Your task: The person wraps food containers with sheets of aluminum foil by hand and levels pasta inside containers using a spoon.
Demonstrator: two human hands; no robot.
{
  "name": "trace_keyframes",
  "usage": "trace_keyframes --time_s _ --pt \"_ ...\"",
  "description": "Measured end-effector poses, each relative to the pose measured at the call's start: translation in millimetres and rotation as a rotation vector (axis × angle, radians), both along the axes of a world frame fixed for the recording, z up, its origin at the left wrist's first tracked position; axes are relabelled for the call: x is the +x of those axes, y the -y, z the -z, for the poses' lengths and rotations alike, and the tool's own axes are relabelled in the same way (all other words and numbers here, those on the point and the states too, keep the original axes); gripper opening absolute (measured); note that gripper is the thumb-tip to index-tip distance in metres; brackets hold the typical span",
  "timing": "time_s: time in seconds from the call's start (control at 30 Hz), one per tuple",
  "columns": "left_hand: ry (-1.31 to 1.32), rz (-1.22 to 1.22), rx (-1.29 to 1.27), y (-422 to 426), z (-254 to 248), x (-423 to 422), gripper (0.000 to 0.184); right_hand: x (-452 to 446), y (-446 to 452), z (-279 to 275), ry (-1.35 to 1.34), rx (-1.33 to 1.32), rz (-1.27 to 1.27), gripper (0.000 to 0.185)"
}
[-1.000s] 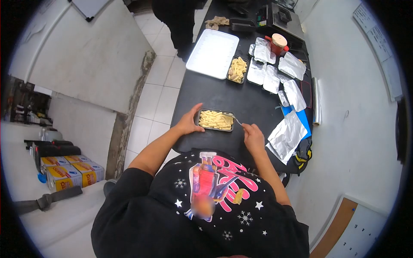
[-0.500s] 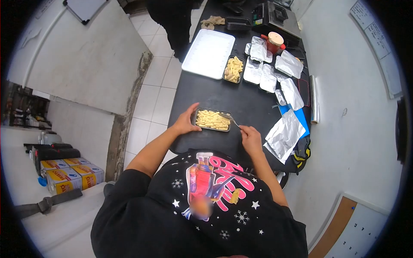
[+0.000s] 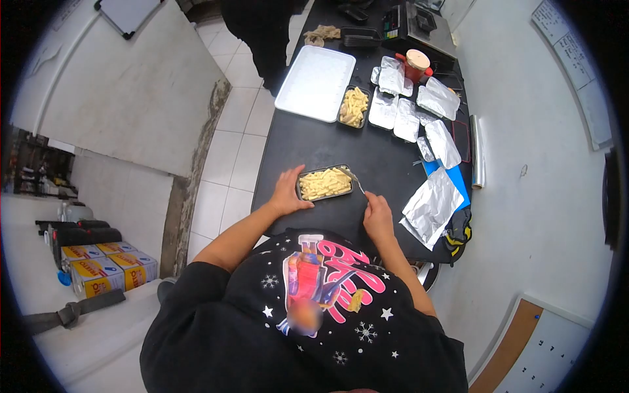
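Note:
On the black table, a small black food tray (image 3: 352, 190) holds pale yellow penne-like pasta (image 3: 325, 183). My left hand (image 3: 286, 192) grips the tray's left end, thumb along the near side and fingers toward the far corner. In my right hand (image 3: 379, 215) is a metal fork (image 3: 359, 185), pinched by its handle. Its head rests at the pasta's far right corner, partly lost against the food. A second black tray of pasta (image 3: 354, 107) stands farther back, beside a large white tray (image 3: 316, 82).
Several foil-covered trays (image 3: 438, 98) stand at the back right, near a red container with a pale lid (image 3: 417, 59). Loose foil sheets (image 3: 432, 208) lie at the right edge. Behind are stacked black trays (image 3: 362, 37) and a scale (image 3: 426, 33). A person in black (image 3: 259, 36) stands beyond the table.
The fork's head has moved right and slightly away, from over the pasta to the tray's far right corner. The tray has turned slightly, and my left hand has shifted a little with it.

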State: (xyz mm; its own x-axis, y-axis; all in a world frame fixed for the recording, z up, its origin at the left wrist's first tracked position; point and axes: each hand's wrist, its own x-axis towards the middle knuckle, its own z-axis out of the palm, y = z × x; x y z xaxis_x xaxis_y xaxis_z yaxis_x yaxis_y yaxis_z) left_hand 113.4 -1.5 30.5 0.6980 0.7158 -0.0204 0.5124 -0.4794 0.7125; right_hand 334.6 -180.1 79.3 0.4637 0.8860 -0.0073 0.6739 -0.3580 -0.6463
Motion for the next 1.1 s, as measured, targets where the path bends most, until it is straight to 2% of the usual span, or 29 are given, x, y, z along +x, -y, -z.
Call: trace_keyframes --time_s 0.17,0.5,0.8,1.1 --pt "0.012 -0.043 0.093 12 8 4 0.102 -6 -5 13 0.014 0.03 0.018 0.037" --pt "-0.014 -0.065 0.067 16 5 5 0.1 -15 -9 25 -0.031 -0.022 -0.011 0.041" --pt "-0.008 -0.064 0.068 14 6 4 0.101 -8 -3 26 -0.026 0.081 -0.024 0.039" --pt "0.036 0.003 0.055 0 10 2 0.103 1 -10 24 0.102 0.022 -0.114 0.042"
